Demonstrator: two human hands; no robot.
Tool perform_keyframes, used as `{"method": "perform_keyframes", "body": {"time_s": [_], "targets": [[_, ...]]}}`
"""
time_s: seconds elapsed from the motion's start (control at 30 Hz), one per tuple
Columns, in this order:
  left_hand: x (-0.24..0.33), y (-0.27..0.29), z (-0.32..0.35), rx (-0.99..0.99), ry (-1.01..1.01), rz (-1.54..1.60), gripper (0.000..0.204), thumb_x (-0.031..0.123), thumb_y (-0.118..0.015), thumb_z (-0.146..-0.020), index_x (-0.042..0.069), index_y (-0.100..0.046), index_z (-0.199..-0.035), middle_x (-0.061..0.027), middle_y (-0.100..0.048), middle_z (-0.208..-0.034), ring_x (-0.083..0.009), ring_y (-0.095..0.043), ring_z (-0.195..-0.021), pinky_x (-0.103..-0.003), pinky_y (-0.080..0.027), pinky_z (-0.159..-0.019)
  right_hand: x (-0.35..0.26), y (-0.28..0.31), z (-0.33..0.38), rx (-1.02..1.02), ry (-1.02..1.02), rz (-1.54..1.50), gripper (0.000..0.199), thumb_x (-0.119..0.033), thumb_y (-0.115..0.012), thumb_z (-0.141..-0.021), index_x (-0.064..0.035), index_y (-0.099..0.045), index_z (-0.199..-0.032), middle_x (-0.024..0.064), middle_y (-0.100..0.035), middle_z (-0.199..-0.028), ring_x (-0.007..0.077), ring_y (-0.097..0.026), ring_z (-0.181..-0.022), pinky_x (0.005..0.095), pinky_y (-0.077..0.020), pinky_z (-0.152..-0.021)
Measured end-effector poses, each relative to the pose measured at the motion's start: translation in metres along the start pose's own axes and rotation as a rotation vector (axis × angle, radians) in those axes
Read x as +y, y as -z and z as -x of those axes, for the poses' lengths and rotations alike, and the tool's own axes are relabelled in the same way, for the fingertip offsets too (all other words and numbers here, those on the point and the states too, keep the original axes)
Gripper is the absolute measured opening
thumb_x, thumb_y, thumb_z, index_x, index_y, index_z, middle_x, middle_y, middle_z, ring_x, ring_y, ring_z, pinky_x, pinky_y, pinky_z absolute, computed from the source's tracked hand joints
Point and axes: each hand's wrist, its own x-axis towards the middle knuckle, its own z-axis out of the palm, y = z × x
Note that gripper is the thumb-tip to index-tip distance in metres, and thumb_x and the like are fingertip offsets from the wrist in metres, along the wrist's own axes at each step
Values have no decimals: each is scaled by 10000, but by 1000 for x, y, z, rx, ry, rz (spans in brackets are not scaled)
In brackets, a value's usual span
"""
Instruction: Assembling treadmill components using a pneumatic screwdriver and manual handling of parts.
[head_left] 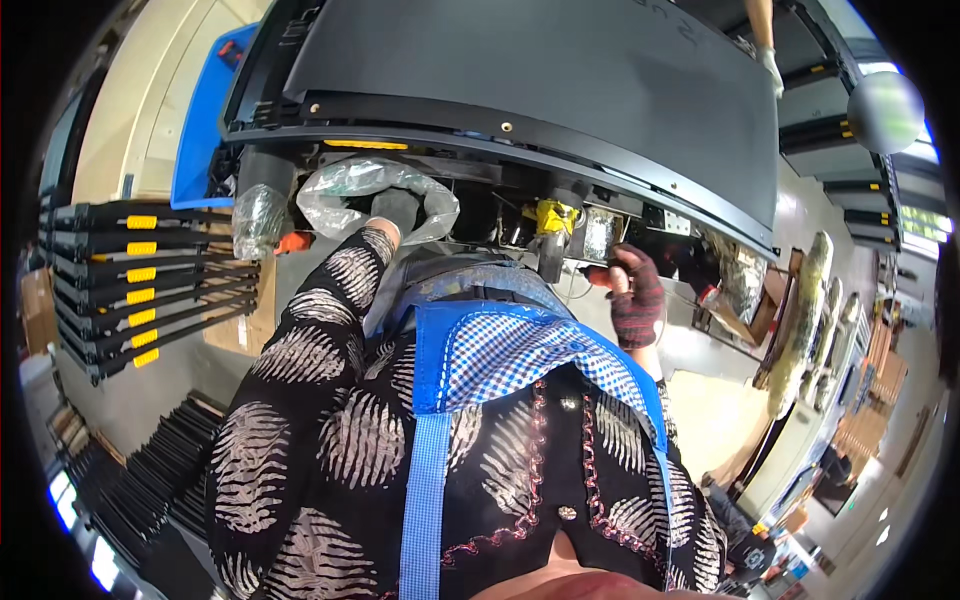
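My left hand (395, 208), in a grey glove, reaches into the mouth of a clear plastic bag (335, 195) below the panel's near edge. Its fingers are hidden in the bag. My right hand (636, 300) wears a dark red and black striped glove with bare fingertips. Its fingers are curled round a small red-and-black tool (598, 275), of which only an end shows. Ahead lies a large dark grey panel (520, 60) with a row of holes along its near edge. Between my hands hangs a dark cylinder wrapped in yellow tape (556, 216).
A co-worker's gloved hand (770, 70) touches the panel's right end. Stacked black frames with yellow tabs (142, 250) and a blue bin (200, 130) stand at left. Another wrapped bundle (258, 220) hangs beside the bag. An open cardboard box (765, 315) sits at right.
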Motion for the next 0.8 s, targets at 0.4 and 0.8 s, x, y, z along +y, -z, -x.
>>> {"method": "perform_keyframes", "body": {"time_s": [0.4, 0.8], "targets": [[-42, -16, 16, 241, -104, 417, 167, 166, -586, -801, 51, -675, -884, -176, -656, -830, -326, -634, -808, -401, -501, -756, 91, -40, 80, -98, -538, -99, 178, -136, -636, -846, -37, -626, -995, 83, -643, -850, 151, -624, -781, 281, -495, -685], [-60, -13, 32, -221, 196, 1921, 175, 190, -543, -908, 67, -642, -986, -46, -651, -925, -186, -617, -875, -299, -495, -741, 285, -19, 67, 158, -1262, -379, 325, -229, -676, -759, -78, -592, -1034, 76, -620, -972, 181, -599, -846, 307, -465, -746]]}}
